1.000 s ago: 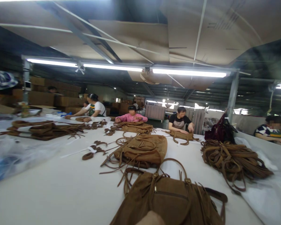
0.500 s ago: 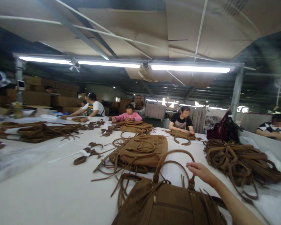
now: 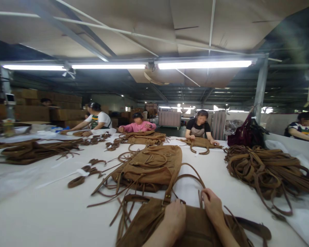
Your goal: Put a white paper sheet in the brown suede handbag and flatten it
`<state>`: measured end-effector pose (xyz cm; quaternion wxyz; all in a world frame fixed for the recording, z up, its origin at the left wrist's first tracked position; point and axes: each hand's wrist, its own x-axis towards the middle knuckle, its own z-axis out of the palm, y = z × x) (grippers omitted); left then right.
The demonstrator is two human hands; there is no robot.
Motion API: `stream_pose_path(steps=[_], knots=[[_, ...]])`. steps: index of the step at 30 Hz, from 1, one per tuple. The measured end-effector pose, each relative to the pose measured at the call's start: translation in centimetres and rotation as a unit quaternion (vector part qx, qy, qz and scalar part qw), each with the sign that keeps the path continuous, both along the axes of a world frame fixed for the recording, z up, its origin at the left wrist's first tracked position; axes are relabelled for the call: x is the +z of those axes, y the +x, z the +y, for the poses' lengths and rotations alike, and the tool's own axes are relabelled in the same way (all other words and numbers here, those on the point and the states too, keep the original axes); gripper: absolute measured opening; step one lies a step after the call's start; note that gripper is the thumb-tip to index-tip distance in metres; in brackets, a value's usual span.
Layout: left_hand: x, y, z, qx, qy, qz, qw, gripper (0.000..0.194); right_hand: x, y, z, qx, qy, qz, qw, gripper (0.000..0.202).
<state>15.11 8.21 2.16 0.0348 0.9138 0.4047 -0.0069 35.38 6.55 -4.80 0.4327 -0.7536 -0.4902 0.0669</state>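
Both hands lie on a brown suede bag (image 3: 195, 228) at the near edge of the white table (image 3: 41, 219), directly in front of the person. The left hand (image 3: 175, 214) rests on the upper edge of this bag, just under the metal ring where one handle (image 3: 187, 169) is fixed; its fingers are bent downward on the cloth, but I cannot tell if they really pinch something. The right hand (image 3: 213, 206) is near the other end of the handle, with the fingers curled around the strap at its base, so it seems to grasp it. The handle stands up in an arch between the two hands. Just behind this bag lies a second brown bag (image 3: 150, 164), flat, with loose straps around it. To the right there is a big heap of brown straps (image 3: 267, 168), partly on a white plastic sheet (image 3: 306, 219). To the left, some rolled strap pieces (image 3: 84, 171) with a white band lie on the table, and farther left another long pile of straps (image 3: 33, 151). At the far side of the table several people work on similar bags; one wears a pink top (image 3: 140, 126), one a black top (image 3: 199, 128). A dark red bag (image 3: 243, 135) stands near a metal post. Cardboard boxes (image 3: 41, 109) are stacked at the back left. No brand name, label or other writing is readable anywhere.
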Motion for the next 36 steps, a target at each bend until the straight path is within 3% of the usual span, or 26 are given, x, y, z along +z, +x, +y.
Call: stream_pose_path(steps=[5, 12, 18, 23, 27, 30, 36], knots=[[-0.3, 2.4, 2.8, 0.093, 0.04, 0.008, 0.995, 0.03, -0.8, 2.6, -0.9, -0.086, -0.038, 0.023, 0.995, 0.038], [-1.6, 6.7, 4.5, 0.148, 0.054, 0.026, 0.987, 0.027, -0.7, 2.6, 0.0, -0.059, -0.104, 0.024, 0.993, 0.041], [-2.0, 8.1, 5.9, 0.225, 0.039, 0.018, 0.973, 0.029, 0.1, 2.4, -0.1, -0.052, -0.092, 0.038, 0.994, 0.059], [-2.4, 7.7, 6.8, 0.198, 0.02, -0.053, 0.979, 0.024, 0.5, 2.8, 0.7, -0.009, 0.005, 0.109, 0.994, 0.059], [-3.2, 6.5, 6.9, 0.159, 0.002, -0.152, 0.975, 0.031, 0.2, 3.2, 1.1, 0.046, 0.097, 0.229, 0.967, 0.062], [-3.5, 6.2, 7.3, 0.122, -0.037, -0.237, 0.963, 0.029, 0.1, 3.4, 1.0, 0.074, 0.127, 0.277, 0.95, 0.053], [-3.2, 9.1, 7.3, 0.012, -0.131, -0.349, 0.928, 0.032, 2.6, 3.8, -0.1, 0.08, 0.201, 0.296, 0.931, 0.049]])
